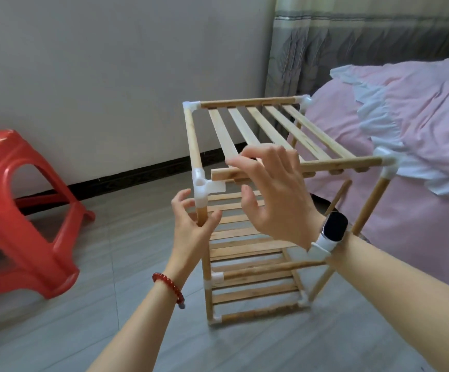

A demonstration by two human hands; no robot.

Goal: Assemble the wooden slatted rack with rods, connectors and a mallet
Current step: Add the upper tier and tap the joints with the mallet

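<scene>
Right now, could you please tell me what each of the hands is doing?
Left hand: fingers loosely curled round the front post, grip not closed.
Right hand: open, fingers spread over the loose rod, holding nothing.

The right hand (274, 194) covers part of the rack's (258, 124) front top rod, the red stool (24, 210) runs off the left edge, and the bed (406, 157) is cut off on the right.
</scene>
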